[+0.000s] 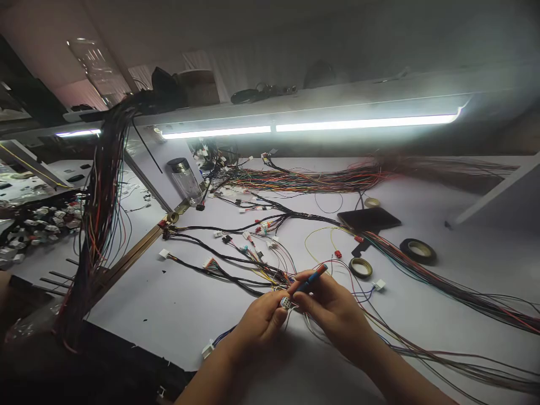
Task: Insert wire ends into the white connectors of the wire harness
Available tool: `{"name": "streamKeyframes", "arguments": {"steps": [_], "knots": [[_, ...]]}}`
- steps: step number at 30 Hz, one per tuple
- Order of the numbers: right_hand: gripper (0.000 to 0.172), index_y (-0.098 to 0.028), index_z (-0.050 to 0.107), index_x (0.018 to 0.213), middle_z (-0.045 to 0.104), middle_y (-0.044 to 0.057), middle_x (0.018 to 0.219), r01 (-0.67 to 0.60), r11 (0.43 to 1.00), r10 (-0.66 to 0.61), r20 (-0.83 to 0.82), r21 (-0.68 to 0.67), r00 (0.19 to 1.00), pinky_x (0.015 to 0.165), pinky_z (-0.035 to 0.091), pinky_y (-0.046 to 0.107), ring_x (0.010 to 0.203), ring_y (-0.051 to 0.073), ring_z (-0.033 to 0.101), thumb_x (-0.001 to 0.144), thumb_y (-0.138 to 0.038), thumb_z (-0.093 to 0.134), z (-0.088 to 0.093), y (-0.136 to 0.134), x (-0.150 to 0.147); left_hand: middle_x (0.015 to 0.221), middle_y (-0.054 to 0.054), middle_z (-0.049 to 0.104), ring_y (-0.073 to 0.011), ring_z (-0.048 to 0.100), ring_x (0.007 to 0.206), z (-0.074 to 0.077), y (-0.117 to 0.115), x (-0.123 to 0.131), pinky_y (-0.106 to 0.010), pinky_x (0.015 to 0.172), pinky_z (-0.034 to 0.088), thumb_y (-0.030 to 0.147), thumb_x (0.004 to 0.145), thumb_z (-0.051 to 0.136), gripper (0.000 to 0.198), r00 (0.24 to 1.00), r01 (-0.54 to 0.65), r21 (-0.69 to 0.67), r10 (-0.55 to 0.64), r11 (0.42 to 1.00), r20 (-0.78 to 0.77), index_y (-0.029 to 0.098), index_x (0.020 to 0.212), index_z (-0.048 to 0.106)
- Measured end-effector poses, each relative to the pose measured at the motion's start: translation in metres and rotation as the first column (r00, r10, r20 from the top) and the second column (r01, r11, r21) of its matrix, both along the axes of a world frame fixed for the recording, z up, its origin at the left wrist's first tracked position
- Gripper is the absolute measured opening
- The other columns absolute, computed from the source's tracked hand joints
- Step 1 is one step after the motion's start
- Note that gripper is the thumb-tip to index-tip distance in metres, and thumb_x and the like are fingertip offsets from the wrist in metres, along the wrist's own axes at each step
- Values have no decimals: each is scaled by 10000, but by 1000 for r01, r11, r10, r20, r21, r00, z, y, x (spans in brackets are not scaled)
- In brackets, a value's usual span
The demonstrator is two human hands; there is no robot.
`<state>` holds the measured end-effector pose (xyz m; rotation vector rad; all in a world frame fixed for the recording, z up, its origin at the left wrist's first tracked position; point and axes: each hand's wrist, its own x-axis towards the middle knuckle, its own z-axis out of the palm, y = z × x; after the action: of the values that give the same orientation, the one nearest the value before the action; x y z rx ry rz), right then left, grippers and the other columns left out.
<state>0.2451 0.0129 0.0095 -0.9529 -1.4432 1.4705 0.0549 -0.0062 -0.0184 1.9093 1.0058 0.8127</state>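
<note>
My left hand is closed around a small white connector, whose face with several holes points up toward me. Close beside it on the right, my right hand grips a slim blue and red tool, slanted with its red end up and to the right. The tool's lower end is near the connector; whether they touch is too small to tell. Thin white wires hang below both hands. Behind the fingers, black-wrapped harness branches run together on the white table.
A black tape roll, a smaller tape roll and a dark tablet-like device lie to the right. Long wire bundles cross the right side. A glass jar stands at back left, near a hanging wire bundle.
</note>
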Motion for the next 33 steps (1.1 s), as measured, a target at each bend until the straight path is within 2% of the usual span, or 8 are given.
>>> {"name": "streamKeyframes", "arguments": {"steps": [4,10,16,26,33], "knots": [[228,-244,573,1054,676,37,971,2,1000,-3,-37,-25,999,820,527,340,930,202,637,873,-364,642,-1,-1,0,1178,-106,640,-232,591,1042,2,0,0,-342,912,442,416,984,310,449,1000,12,0,-12,1000,-1,194,1318,511],[175,-223,581,982,663,46,962,-22,999,23,4,-27,1000,787,527,336,930,212,628,883,-361,620,7,-2,0,1210,-100,629,-242,576,1075,4,0,0,-359,925,434,408,985,308,465,1000,17,8,-17,1000,-15,219,1387,445],[175,-221,581,973,663,46,930,-10,999,11,18,-37,1000,732,521,327,853,202,622,878,-362,620,11,-2,-1,1127,-98,648,-237,589,1010,6,0,2,-342,892,445,440,979,295,444,1000,23,0,-24,1000,-19,188,1243,548],[137,-233,589,961,655,26,893,-6,996,-8,156,85,988,749,511,312,836,190,625,892,-351,594,5,-3,1,1136,-84,633,-221,569,1026,6,-1,2,-329,919,423,398,987,294,386,998,19,8,-19,1000,-55,203,1225,529],[98,-245,598,937,654,12,860,0,989,-40,265,150,964,683,500,284,760,170,617,882,-327,600,8,-2,0,988,-87,652,-227,588,929,0,-1,1,-333,837,451,499,976,235,501,993,0,46,5,999,-114,178,1175,564]]}}
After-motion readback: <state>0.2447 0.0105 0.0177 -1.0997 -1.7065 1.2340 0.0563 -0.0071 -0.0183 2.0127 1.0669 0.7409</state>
